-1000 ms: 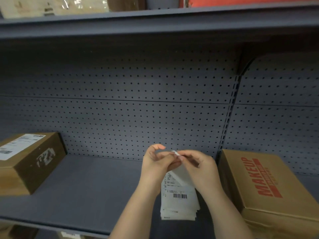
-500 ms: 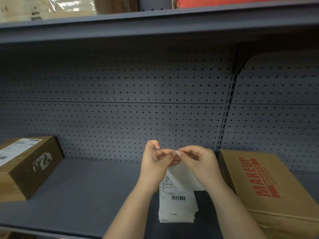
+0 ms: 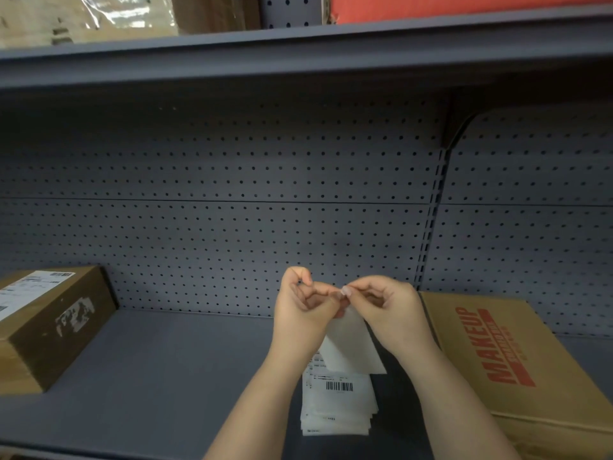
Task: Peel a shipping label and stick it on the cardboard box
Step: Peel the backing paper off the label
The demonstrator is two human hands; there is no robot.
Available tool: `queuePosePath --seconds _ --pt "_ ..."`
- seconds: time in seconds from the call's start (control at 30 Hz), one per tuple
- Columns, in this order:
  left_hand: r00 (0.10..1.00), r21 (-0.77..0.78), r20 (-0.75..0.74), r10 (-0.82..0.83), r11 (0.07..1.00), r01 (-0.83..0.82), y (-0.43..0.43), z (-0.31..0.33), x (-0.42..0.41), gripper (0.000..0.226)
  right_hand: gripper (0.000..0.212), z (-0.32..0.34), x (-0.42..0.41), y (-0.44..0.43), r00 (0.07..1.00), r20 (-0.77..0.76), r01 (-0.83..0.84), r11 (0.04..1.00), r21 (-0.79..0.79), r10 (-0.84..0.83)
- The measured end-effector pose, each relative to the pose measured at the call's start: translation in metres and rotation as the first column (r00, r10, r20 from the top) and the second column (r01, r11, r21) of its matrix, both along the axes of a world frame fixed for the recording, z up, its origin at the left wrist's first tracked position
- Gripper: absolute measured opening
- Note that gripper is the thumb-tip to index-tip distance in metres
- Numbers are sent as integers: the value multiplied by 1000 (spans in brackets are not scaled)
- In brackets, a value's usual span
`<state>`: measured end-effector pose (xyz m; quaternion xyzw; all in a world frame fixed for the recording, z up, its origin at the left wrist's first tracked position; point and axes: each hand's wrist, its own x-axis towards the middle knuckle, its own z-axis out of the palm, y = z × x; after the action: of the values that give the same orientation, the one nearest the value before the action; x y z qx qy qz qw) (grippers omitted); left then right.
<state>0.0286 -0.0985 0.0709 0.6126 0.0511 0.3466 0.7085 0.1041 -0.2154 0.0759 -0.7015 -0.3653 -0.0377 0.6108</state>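
Observation:
My left hand [image 3: 303,305] and my right hand [image 3: 386,305] meet above the shelf and pinch the top corner of a white shipping label [image 3: 351,350], which hangs down between them. Whether label and backing have separated at that corner is hidden by my fingers. Below it a stack of labels [image 3: 338,403] with a barcode on top lies on the shelf. A cardboard box [image 3: 517,370] printed MAKEUP in red lies to the right of my hands.
A second brown box [image 3: 56,323] with a label stuck on top sits at the far left of the grey shelf [image 3: 166,376]. A pegboard back wall [image 3: 232,210] rises behind. An upper shelf [image 3: 298,51] overhangs.
My hands stay together at the label's corner, fingers working it. The hanging sheet has dropped a little lower between my wrists. The view has shifted slightly.

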Motion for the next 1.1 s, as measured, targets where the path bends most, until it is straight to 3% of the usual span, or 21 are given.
queuePosePath --seconds 0.37,1.1 --pt "996 -52 -69 56 997 -60 0 -1 0 32 12 0 7 -6 990 21 140 989 -37 -140" --pt "988 -47 -106 110 992 -116 0 -14 -3 29 17 -1 5 -30 939 -164 305 952 -4 -301"
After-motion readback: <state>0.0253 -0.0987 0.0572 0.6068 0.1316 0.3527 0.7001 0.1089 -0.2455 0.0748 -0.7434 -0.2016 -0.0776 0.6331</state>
